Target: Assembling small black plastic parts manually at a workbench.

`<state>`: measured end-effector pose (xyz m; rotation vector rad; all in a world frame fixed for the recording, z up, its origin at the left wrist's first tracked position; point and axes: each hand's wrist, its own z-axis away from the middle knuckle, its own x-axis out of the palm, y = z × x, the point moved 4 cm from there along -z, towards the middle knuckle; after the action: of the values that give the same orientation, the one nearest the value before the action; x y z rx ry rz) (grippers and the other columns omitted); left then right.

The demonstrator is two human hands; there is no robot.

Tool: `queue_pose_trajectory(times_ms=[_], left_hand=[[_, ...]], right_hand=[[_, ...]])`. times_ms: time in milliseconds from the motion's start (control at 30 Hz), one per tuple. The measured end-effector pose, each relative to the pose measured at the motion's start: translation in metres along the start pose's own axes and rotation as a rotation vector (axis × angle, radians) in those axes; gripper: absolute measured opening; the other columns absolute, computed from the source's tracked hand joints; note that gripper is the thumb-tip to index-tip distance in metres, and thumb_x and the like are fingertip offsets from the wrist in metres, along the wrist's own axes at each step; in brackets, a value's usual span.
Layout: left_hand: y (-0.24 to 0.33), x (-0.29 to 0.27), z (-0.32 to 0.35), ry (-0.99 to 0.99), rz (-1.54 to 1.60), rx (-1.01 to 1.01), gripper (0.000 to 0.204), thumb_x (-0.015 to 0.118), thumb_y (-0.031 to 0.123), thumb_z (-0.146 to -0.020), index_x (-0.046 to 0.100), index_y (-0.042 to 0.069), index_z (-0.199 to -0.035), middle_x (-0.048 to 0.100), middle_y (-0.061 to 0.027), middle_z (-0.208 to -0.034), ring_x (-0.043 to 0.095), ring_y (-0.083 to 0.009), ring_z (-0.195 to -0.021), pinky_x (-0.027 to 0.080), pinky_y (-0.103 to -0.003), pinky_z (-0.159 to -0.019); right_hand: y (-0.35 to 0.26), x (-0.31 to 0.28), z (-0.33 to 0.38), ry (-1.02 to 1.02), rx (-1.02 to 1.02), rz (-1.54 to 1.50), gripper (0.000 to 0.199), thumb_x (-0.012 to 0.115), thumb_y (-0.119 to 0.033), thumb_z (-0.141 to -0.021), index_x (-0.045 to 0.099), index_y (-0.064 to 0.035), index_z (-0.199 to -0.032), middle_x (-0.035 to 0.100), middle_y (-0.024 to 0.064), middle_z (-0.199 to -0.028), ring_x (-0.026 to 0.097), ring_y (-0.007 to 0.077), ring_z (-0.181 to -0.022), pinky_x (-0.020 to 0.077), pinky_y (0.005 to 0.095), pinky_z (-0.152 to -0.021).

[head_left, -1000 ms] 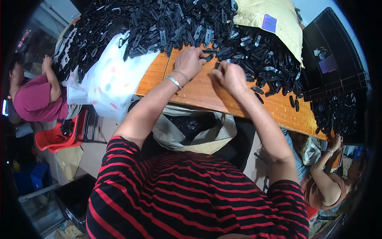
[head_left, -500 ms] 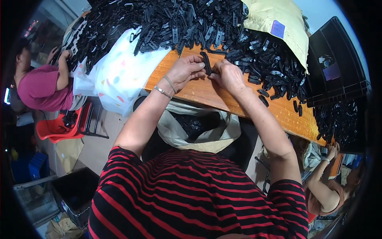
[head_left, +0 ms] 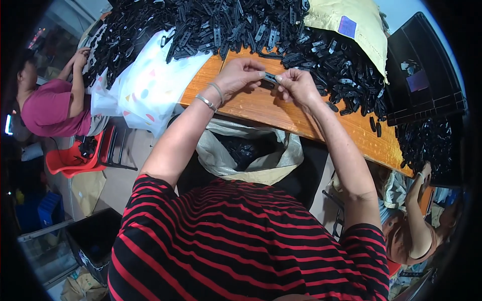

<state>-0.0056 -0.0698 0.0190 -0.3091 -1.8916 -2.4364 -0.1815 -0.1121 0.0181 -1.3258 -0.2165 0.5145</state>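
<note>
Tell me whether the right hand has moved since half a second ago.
Yes, to the right: judged against the purple label on the yellow sack, the right hand has narrowed the sideways gap between them.

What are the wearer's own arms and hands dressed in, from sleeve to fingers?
Short black sleeves with red stripes. The left hand is ungloved, with a silvery bracelet and thinner band behind it. The right hand is ungloved too.

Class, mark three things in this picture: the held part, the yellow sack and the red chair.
Held part [head_left: 270, 78]: head view, middle of its exposed side.
Yellow sack [head_left: 365, 33]: head view, outer face.
Red chair [head_left: 64, 161]: head view, seat.
</note>
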Motion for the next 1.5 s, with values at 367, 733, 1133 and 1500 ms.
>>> queue_pose_trajectory(times_ms=[367,733,1133,1500], left_hand=[[-0.022,-0.011,-0.024,0.255,-0.564,0.146,0.017,0.070,0.015,-0.079,0.062,-0.001,-0.083,0.061,-0.0038,-0.070,0.056,-0.0109,-0.060,0.046,-0.024,-0.055],[-0.008,-0.009,-0.002,0.182,-0.994,-0.004,0.023,0.071,0.026,-0.074,0.065,0.004,-0.076,0.065,-0.0127,-0.075,0.063,-0.0263,-0.071,0.048,-0.034,-0.069],[0.023,0.023,-0.051,0.418,-1.304,0.702,0.017,0.067,0.010,-0.075,0.065,0.007,-0.092,0.055,-0.0117,-0.092,0.057,-0.0303,-0.091,0.049,-0.038,-0.075],[0.013,0.016,-0.057,0.383,-1.354,0.664,0.016,0.071,0.014,-0.073,0.062,0.005,-0.084,0.057,-0.0107,-0.086,0.057,-0.0296,-0.087,0.048,-0.039,-0.071]], right_hand=[[0.008,0.014,-0.003,0.018,0.143,0.060,0.021,0.063,-0.016,-0.088,0.052,-0.0009,-0.078,0.060,0.0059,-0.061,0.056,0.0117,-0.042,0.0447,0.0241,-0.037],[0.007,0.016,0.009,-0.135,0.265,0.484,0.036,0.070,-0.031,-0.082,0.060,0.0014,-0.071,0.064,0.0100,-0.061,0.060,0.0146,-0.044,0.0485,0.0269,-0.039],[-0.019,-0.027,0.022,0.427,-0.149,1.117,0.040,0.073,-0.028,-0.075,0.056,0.0020,-0.094,0.064,0.0225,-0.079,0.063,0.0387,-0.077,0.0501,0.0446,-0.069],[-0.013,-0.012,0.032,0.431,-0.481,0.927,0.021,0.061,-0.012,-0.081,0.059,-0.0007,-0.098,0.064,0.0203,-0.078,0.063,0.0369,-0.074,0.0507,0.0425,-0.065]])
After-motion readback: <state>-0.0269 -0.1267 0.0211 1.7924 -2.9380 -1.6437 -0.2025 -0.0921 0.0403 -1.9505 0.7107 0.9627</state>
